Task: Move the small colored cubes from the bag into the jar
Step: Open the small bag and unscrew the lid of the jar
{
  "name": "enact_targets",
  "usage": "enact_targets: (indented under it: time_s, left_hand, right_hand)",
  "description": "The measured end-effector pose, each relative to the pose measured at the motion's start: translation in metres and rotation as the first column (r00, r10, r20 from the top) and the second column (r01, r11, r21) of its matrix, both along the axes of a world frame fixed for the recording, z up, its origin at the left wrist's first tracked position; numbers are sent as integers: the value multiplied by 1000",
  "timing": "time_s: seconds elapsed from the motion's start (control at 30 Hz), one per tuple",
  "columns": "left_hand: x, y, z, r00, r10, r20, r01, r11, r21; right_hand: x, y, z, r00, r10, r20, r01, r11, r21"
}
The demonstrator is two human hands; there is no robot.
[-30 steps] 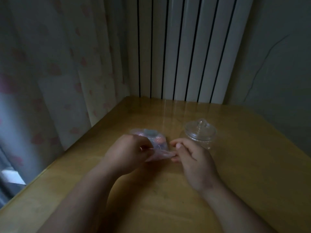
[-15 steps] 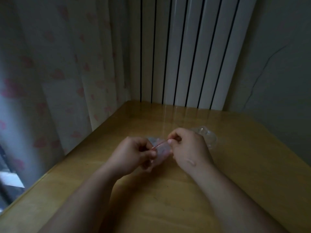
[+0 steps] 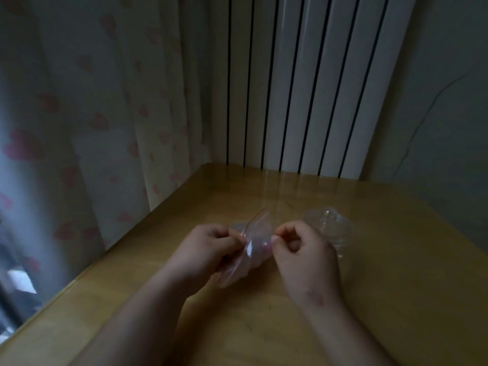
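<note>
Head view, bag [image 3: 258, 247] pinched between fingers [image 3: 279, 234]

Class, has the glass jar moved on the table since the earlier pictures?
No. The jar stands in the same spot on the table, as near the radiator as before.

A wooden table [image 3: 264, 326] fills the lower view, its far corner pushed into the room's corner. Behind it stands a white ribbed radiator [image 3: 303, 83] with dark vertical gaps. On the left hangs a pale curtain [image 3: 92, 114] with pink hearts. On the right is a grey wall [image 3: 449, 154] crossed by a thin dark line [image 3: 422, 122]. The light is dim.
</note>
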State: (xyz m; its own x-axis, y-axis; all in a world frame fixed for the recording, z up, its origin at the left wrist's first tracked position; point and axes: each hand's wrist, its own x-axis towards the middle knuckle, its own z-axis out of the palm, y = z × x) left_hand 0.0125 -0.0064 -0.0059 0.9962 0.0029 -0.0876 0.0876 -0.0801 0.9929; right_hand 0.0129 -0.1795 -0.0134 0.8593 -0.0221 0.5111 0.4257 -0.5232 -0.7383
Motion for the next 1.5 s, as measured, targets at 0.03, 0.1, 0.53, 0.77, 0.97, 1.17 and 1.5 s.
enact_targets:
  time_s: [0.03,0.1,0.53,0.77,0.97,1.17,1.5]
  left_hand:
    - [0,-1,-1,1000,2,-11,-2,999,-36]
    - [0,-4,-3,1000,2,-11,-3,996,-86]
    - [1,-10,-12,1000,-19,-18,16,983,-181]
    - [2,-8,-14,997,-77,-31,71,984,-165]
    - [4,-7,-17,994,-105,-33,96,974,-204]
    - [4,-8,-19,995,-100,0,99,988,-115]
    - [3,-11,-19,998,-57,32,59,997,-55]
  right_hand:
    - [1,1,-1,1000,20,-22,-20,1000,8]
    - [3,4,-6,996,53,-68,-52,999,11]
    - [10,9,-14,923,264,-280,-144,912,385]
    - [10,11,-17,910,297,-289,-156,891,426]
    - [11,12,-19,908,293,-299,-145,891,431]
    - [9,11,-18,913,276,-301,-145,908,393]
    - [10,11,-17,921,199,-334,-93,947,306]
